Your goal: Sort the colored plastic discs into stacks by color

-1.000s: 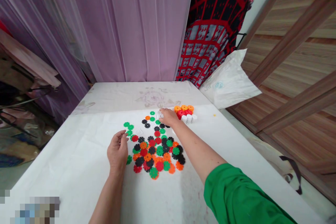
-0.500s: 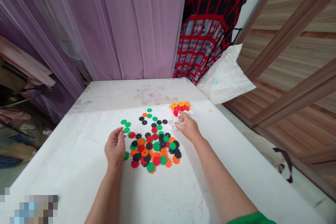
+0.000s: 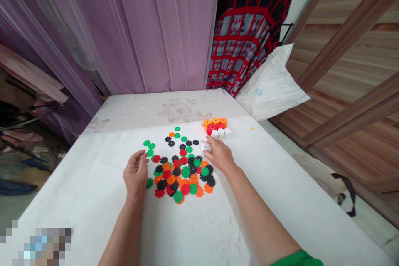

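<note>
My right hand (image 3: 220, 154) has its thumb and fingers closed round a small stack of white notched plastic discs (image 3: 206, 146), just above or on the table. Behind it stand short stacks of white discs (image 3: 221, 134), red discs (image 3: 215, 127) and orange discs (image 3: 215, 121), side by side in rows. My left hand (image 3: 136, 169) rests at the left of a loose pile, its fingers loosely bent and nothing visible in them. Nearest to its fingertips are green discs (image 3: 150, 153). The mixed pile of black, red, orange and green discs (image 3: 176, 171) lies flat and overlapping between my hands.
A white cloth covers the table (image 3: 93, 183). A white bag (image 3: 268, 91) hangs over its far right corner. Purple curtains (image 3: 156, 29) stand behind, a wooden wardrobe (image 3: 352, 58) is at the right, and a brown-strapped bag (image 3: 327, 183) lies on the floor.
My right hand has drawn slightly back from the white stacks, uncovering them, and now grips a stack of white discs. My left hand has hardly moved. The camera view has shifted slightly.
</note>
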`<state>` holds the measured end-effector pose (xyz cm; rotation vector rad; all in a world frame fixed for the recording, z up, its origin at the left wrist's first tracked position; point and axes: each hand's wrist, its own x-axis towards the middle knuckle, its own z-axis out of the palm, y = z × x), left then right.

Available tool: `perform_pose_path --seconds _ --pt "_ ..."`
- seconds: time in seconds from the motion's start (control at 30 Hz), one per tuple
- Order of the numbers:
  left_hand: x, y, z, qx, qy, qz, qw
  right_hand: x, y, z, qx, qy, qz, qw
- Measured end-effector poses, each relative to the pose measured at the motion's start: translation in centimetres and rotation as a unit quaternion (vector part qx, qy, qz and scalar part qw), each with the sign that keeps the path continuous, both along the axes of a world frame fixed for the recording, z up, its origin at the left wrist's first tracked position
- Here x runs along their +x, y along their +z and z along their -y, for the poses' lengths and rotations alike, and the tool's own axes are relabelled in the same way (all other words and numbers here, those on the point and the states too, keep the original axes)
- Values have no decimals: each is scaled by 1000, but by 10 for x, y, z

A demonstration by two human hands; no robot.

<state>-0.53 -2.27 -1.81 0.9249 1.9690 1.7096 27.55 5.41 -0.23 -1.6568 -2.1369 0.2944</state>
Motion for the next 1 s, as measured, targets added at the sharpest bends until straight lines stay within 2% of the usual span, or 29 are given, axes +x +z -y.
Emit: perform_pose_path --seconds 0.27,0.63,1.0 --pt "2 4 3 0 0 -19 1000 1 -2 -2 -13 -4 -23 1000" --pt "0 2 3 -13 1 -12 1000 3 -1 -1 -27 -2 -54 998" --pt "3 8 4 -15 -2 -13 1000 -3 11 9 -63 -59 48 995"
